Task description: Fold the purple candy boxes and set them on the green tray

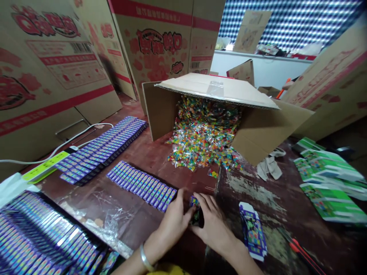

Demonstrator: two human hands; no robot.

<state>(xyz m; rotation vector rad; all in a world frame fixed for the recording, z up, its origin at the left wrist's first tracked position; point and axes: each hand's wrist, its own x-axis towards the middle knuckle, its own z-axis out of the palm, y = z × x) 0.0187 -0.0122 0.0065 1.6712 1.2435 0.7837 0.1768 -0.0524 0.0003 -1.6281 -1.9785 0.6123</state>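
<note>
A large tipped carton (pixel 218 114) of wrapped sweets (pixel 203 137) is seen on the worn surface (pixel 258 191). Nearer, a small purple box (pixel 196 208) is clamped between left hand (pixel 172 225) and right hand (pixel 213 225), fingers closed around it; it is judged light, thin and crushable, best gripped at its edges.

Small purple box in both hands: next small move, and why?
Probably set the small purple box at the near end of the short row of purple boxes. Left hand and right hand hold it right beside that end.
</note>
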